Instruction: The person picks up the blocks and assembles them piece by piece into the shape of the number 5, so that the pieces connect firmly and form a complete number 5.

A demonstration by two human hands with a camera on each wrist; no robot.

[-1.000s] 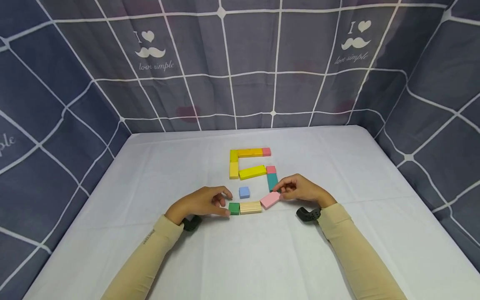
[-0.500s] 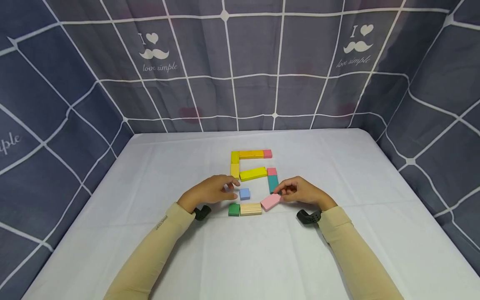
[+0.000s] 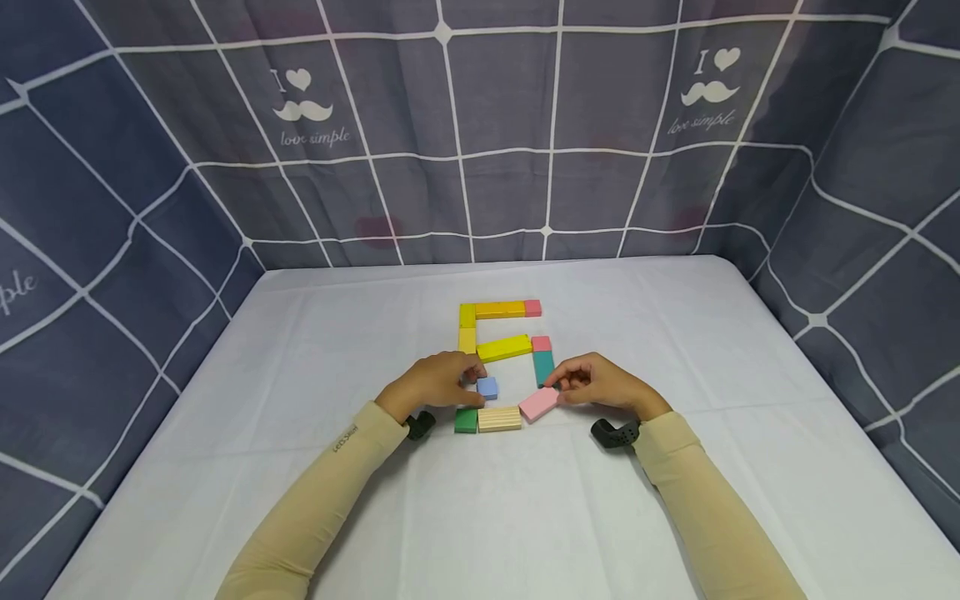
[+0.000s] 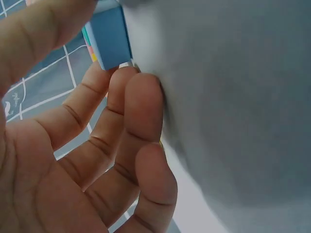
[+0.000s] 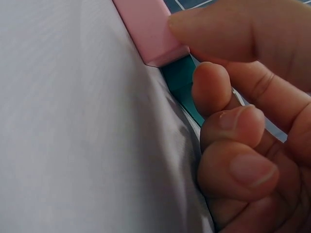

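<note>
A small blue block [image 3: 487,388] lies between the thumb and forefinger of my left hand [image 3: 437,382]. In the left wrist view, those fingers pinch the blue block [image 4: 109,36] at opposite sides while the other fingers curl loosely below. My right hand [image 3: 606,385] holds a pink block [image 3: 539,405], set at a slant, by its right end. The right wrist view has the thumb against the pink block [image 5: 150,31], with a teal block [image 5: 180,80] just beyond. Below the blue block are a green block [image 3: 466,421] and a ridged natural-wood block [image 3: 499,419], end to end.
Farther back, yellow blocks [image 3: 467,325], an orange bar [image 3: 500,310] and a pink cube [image 3: 532,308] form a bracket shape. A tilted yellow bar [image 3: 504,347] meets another pink cube [image 3: 541,343] above the teal block. Dark checked cloth [image 3: 495,192] walls in the white table [image 3: 360,333].
My left hand has moved from beside the green block up and right to the blue block, closing its thumb and forefinger about it. The right hand stays at the pink block.
</note>
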